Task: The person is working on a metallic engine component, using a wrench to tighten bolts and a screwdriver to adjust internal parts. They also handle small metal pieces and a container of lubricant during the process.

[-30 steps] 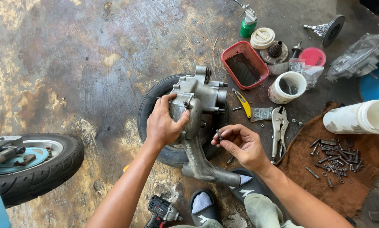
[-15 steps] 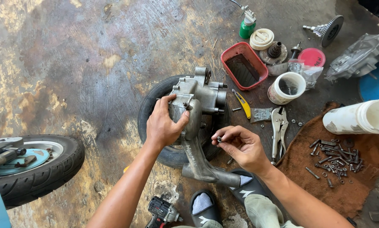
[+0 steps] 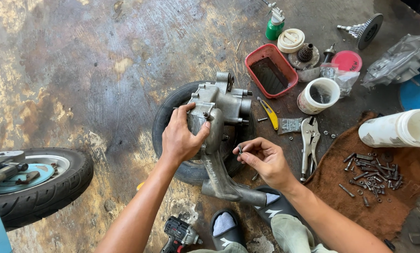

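Two bare hands work over a stained concrete floor (image 3: 78,70). At far left stands a black tyre on a light-blue wheel (image 3: 41,185). Near the bottom edge lies a black-and-red cordless driver (image 3: 179,233). The left hand (image 3: 182,136) is closed around a grey cast-metal engine casing (image 3: 221,110), which rests on a black rubber tyre (image 3: 170,115) lying flat. Just right of the casing, the right hand (image 3: 263,159) pinches a small dark bolt (image 3: 240,149) between thumb and fingertips. Further right lie a yellow utility knife (image 3: 269,113), silver locking pliers (image 3: 309,140), a red rectangular plastic tray (image 3: 271,70) and a brown cloth (image 3: 336,178) strewn with loose bolts.
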